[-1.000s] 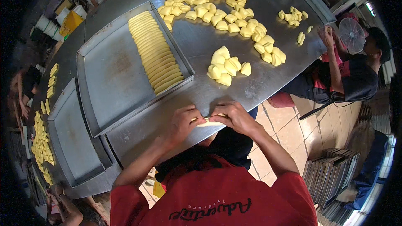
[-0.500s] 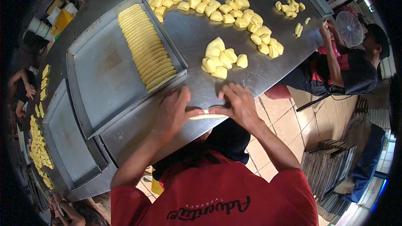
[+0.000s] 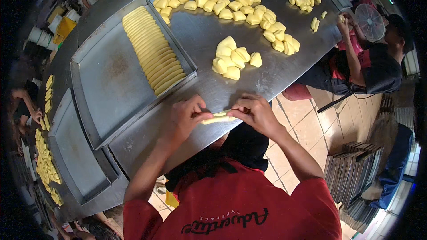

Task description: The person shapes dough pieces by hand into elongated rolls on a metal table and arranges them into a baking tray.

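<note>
A steel surface [image 3: 271, 78] stretches out in front of me, its near edge above a tiled floor [image 3: 302, 118]. At that edge, just ahead of me, is a pale yellow dough strip [image 3: 218, 119]. My left fingers [image 3: 204, 116] pinch it toward one end and my right fingers [image 3: 239, 115] pinch it toward the other; I can't tell whether it is lifted. Beyond my left hand, a metal tray [image 3: 111, 62] holds a close row of dough rolls [image 3: 153, 52] along its right side. A small cluster of dough pieces [image 3: 229, 60] sits ahead of my hands, right of the tray.
</note>
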The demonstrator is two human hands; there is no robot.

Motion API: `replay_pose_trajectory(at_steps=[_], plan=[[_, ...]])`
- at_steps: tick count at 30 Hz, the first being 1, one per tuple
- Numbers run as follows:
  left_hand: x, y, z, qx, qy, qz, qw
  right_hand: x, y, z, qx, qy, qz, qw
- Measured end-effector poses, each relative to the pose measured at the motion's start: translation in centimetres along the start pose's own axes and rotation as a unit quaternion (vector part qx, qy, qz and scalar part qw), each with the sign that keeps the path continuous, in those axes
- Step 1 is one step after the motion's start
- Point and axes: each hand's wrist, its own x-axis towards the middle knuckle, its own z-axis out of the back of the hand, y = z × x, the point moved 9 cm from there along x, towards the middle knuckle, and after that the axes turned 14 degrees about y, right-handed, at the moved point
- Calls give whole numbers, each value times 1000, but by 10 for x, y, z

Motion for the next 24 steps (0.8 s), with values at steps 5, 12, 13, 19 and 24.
replay_pose_trajectory(at_steps=[5, 12, 13, 19, 24], plan=[[-3, -16, 12, 174, -106, -37, 978, 3, -4, 22, -138, -61, -128, 980], [-17, 8, 3, -84, -66, -59, 993, -17, -16, 1, 158, 15, 3, 987], [-16, 5, 3, -83, -64, -59, 993, -16, -15, 1, 159, 13, 2, 987], [6, -15, -6, 59, -20, -29, 998, 3, 2, -5, -34, -10, -31, 999], [1, -16, 12, 162, -143, -75, 973, 7, -11, 17, -55, -46, -84, 994]])
